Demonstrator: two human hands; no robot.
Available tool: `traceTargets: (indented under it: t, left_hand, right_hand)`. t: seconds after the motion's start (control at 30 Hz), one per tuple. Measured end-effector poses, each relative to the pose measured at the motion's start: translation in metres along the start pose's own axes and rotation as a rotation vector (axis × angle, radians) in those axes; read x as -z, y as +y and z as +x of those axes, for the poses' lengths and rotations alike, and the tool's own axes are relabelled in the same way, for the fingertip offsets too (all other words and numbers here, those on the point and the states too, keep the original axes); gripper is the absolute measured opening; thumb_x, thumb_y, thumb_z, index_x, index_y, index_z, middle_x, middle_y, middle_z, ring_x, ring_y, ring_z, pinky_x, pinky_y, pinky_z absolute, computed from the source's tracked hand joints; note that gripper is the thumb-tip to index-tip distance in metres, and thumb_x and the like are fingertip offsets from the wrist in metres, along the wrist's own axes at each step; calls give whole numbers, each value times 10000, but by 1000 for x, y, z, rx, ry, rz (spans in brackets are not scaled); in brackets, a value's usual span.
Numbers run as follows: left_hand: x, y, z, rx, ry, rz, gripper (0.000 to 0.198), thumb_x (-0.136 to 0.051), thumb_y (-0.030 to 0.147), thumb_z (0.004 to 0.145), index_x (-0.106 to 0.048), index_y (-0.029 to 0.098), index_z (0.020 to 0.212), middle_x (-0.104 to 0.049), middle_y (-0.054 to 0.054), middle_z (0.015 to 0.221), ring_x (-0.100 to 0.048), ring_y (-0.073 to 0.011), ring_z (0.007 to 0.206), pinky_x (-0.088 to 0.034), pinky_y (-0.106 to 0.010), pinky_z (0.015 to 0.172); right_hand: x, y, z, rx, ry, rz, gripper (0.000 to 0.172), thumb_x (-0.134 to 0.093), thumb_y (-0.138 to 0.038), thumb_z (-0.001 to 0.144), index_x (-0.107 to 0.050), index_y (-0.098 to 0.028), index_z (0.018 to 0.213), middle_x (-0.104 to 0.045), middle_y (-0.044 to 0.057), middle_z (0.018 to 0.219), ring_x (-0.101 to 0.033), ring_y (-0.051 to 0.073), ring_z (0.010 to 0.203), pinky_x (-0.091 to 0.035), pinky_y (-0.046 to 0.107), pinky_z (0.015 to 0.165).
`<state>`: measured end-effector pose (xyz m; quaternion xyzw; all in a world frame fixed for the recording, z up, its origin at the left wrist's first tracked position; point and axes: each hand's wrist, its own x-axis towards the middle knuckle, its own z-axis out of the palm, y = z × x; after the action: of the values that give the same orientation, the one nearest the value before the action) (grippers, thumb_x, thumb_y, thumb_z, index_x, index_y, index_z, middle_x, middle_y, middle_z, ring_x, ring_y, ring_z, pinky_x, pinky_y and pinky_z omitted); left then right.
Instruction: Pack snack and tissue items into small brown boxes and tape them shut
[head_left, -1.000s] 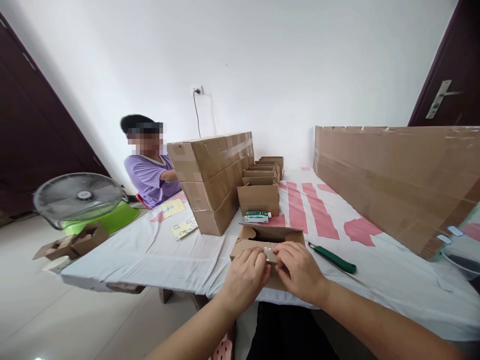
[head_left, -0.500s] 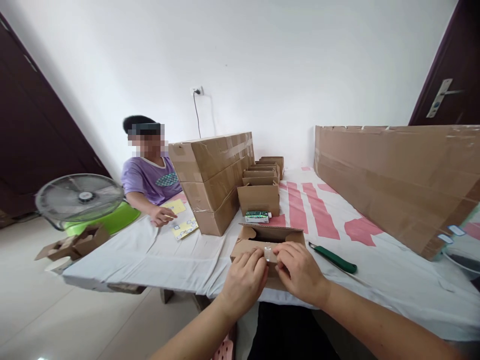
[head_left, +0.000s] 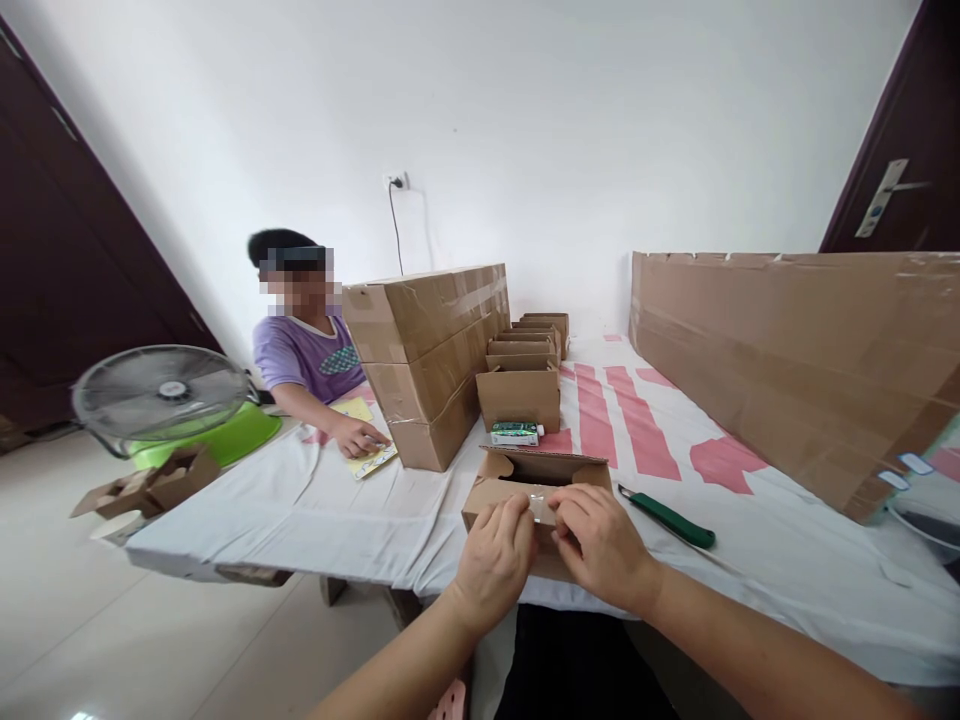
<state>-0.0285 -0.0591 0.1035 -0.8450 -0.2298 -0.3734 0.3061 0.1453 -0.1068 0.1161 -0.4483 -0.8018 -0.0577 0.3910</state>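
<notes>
A small cardboard box (head_left: 491, 490) with its top open stands at the table's front edge before me. A short strip of clear tape (head_left: 538, 506) shows on its near flap, between my hands. My left hand (head_left: 496, 548) is closed, its curled fingers against the flap just left of the tape. On the tape's other side, my right hand (head_left: 604, 540) has its thumb and fingers bent in a grip on the box's near edge. Both palms hide part of the box front. A green-handled cutter (head_left: 671, 518) lies right of the box. Behind the box rests a green-and-white carton (head_left: 516, 433).
Stacked cardboard boxes (head_left: 431, 350) stand to the left, with a row of open boxes (head_left: 517, 400) beside them. A long cardboard panel (head_left: 780, 360) borders the right. A co-worker's hand (head_left: 358, 437) is over yellow sheets (head_left: 367, 463). A fan (head_left: 169, 392) stands at far left.
The co-worker's hand has moved right and down onto the yellow sheets. My hands stay at almost the same spot on the box, with the left fingers shifted slightly.
</notes>
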Motion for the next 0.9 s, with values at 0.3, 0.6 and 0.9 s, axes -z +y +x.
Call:
traceTargets:
  t: [0.3, 0.6, 0.9]
  left_hand:
    - [14, -9, 3, 40, -54, -187, 86, -518, 140, 862, -543, 145, 944, -649, -128, 998, -626, -230, 902, -501, -346, 751]
    - [10, -6, -4, -70, -54, -104, 202, -418, 90, 911, -613, 131, 944, -695, -106, 948, -638, -243, 968, -450, -357, 774]
    - [5, -1, -3, -165, -30, -13, 191, -445, 97, 892, -627, 119, 945, -686, -140, 989, -631, -284, 973, -455, -390, 752]
  right_hand:
    - [1, -1, 1, 14, 15, -18, 138, -518, -66, 748, -528, -199, 781, -657, 75, 994, -563, 243, 965, -459, 412, 836]
    - [0, 0, -1, 21, 10, -13, 131, -519, -69, 760, -524, -197, 792, -655, 71, 996, -561, 241, 970, -461, 410, 836]
    - [0, 0, 0, 23, 18, -30, 130, -513, -76, 779, -544, -199, 808, -659, 75, 1006, -566, 241, 968, -466, 419, 843]
